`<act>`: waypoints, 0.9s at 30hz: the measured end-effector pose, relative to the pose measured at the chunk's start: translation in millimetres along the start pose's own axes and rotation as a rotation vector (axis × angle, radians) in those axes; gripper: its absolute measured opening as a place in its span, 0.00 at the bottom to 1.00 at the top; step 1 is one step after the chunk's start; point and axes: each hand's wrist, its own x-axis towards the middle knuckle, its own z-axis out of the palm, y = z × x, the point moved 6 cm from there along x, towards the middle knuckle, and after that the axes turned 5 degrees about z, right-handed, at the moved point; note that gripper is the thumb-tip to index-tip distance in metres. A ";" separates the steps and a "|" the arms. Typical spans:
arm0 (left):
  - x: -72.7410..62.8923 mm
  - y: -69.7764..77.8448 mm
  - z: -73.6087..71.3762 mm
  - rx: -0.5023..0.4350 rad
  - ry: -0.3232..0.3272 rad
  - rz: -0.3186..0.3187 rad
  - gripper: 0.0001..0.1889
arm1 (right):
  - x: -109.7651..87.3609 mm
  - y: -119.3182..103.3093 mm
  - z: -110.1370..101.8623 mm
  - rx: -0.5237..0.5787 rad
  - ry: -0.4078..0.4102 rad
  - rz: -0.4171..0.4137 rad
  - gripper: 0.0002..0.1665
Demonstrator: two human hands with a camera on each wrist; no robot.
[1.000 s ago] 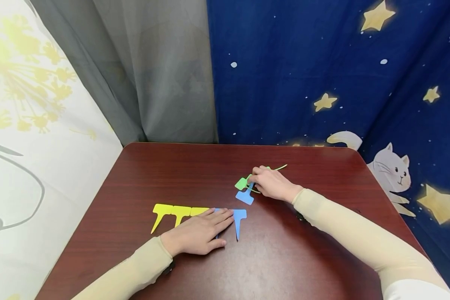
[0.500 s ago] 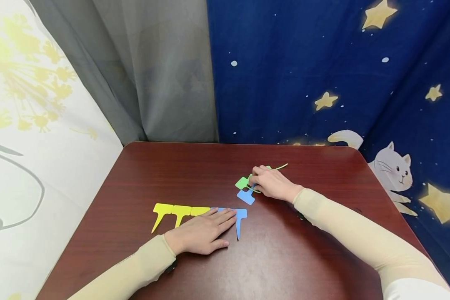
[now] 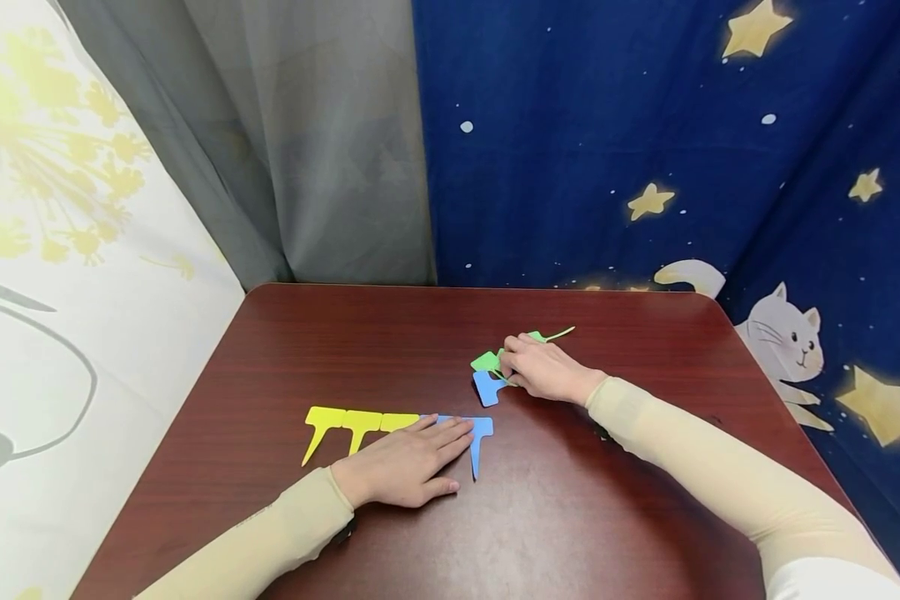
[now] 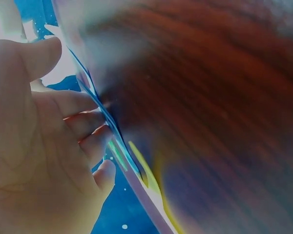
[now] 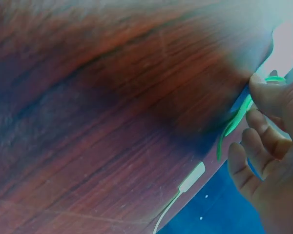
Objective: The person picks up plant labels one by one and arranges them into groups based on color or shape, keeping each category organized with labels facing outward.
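A row of T-shaped plant labels lies on the table, with yellow labels (image 3: 324,418) at the left and blue labels (image 3: 483,427) at the right. My left hand (image 3: 405,465) rests flat over the middle of this row, fingers straight, hiding part of it. Farther back, my right hand (image 3: 543,369) pinches the stem of a loose blue plant label (image 3: 486,388); its fingertips partly cover the stem. Green plant labels (image 3: 485,362) lie beside and under those fingers. The right wrist view shows the thumb over the blue edge, close to a green label (image 5: 238,118).
Another green label (image 5: 192,177) lies past the right hand, its thin stem pointing to the right. The dark red table (image 3: 330,333) ends at a back edge before a grey curtain (image 3: 337,150) and a blue starry curtain (image 3: 555,167).
The loose blue label has turned and shifted slightly away from the row under my right fingers. My left hand has slid a little to the right over the row.
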 end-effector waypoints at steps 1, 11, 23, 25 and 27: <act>-0.1 -0.1 0.3 0.002 -0.004 0.000 0.37 | -0.2 -0.1 -0.7 0.012 -0.009 0.011 0.10; 0.3 -1.1 -0.9 -0.010 -0.021 -0.006 0.36 | -4.6 3.2 -10.3 0.413 -0.127 0.197 0.08; 1.8 0.1 -2.2 -0.026 -0.043 -0.018 0.36 | -15.3 1.3 -33.0 0.643 -0.012 0.305 0.06; 1.9 0.0 -1.7 -0.018 -0.040 -0.016 0.36 | -18.3 -0.4 -34.4 0.698 -0.009 0.326 0.05; 2.2 -0.1 -1.4 -0.011 -0.037 -0.015 0.36 | -21.6 -2.4 -34.9 0.742 -0.007 0.340 0.04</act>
